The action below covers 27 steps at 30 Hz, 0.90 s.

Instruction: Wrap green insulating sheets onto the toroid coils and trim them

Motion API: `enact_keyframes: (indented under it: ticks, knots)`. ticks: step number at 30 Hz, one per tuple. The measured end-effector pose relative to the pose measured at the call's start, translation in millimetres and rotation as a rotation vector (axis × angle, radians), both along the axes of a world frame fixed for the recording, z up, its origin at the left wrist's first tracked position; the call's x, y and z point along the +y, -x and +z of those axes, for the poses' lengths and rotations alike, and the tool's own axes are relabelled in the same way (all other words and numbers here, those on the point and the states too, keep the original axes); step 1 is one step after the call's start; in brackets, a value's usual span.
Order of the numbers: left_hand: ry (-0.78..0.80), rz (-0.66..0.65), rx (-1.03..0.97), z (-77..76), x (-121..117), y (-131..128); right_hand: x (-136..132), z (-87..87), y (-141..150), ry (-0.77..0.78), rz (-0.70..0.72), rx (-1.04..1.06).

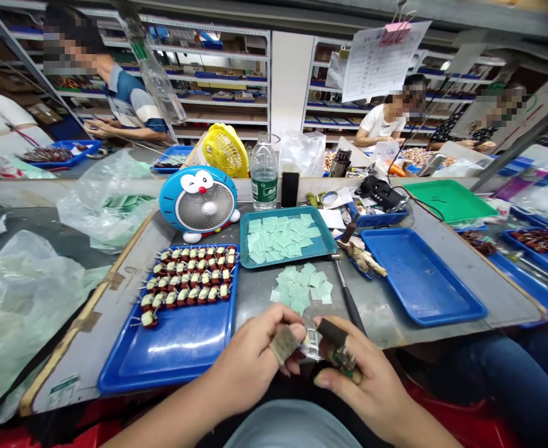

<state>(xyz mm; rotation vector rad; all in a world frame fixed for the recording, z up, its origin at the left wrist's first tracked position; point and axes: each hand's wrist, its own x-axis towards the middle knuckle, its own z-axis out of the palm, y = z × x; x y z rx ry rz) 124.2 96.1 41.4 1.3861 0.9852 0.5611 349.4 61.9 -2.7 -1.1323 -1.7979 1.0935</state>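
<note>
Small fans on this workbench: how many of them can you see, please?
2: a blue cartoon-face fan left of the teal tray, and a yellow fan behind it. More may be hidden.

The left hand (250, 367) and the right hand (371, 382) come together low in the view, just in front of the body, both bare. The left forearm (171, 414) slants in from the lower left and the right forearm (425, 429) from the lower right, so the arms form a narrow V. The left hand's fingers (274, 330) curl toward the right, one of them bound in a tan finger wrap (283, 345). The right hand's fingers (352, 339) bend back toward the left, one in a dark finger wrap (332, 333) — the two hands are close, working at a single spot, their fingertips just apart.
</note>
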Motion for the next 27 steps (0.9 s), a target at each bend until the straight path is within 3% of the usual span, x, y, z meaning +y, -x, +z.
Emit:
enact_keyframes:
  ticks: [2,4,6,11,16,22,27]
  knots:
    - [0.084,0.015,0.002,-1.3,0.2,-4.0,2.7,0.4,1.1,-0.066,0.038,-0.048]
    - [0.028,0.034,0.043,-1.6,-1.1,-4.7,3.8,-1.2,3.4,-0.056,0.027,-0.014]
    - [-0.130,0.032,0.074,-1.3,-3.6,-1.4,2.8,-4.9,6.2,-0.021,-0.005,0.052]
    - [-0.577,-0.126,0.114,-4.5,-6.9,9.6,-6.7,-16.7,14.4,0.101,-0.072,0.238]
    - [-0.775,-0.149,0.118,-9.6,-4.4,9.0,-14.1,-17.5,21.4,0.295,-0.074,0.486]
    - [-0.819,-0.130,0.089,-8.8,-5.1,9.8,-7.6,-6.0,11.9,0.024,-0.050,0.165]
    - [-0.811,-0.092,0.083,-8.6,-7.4,10.9,-6.1,-8.7,13.4,-0.018,-0.049,0.178]
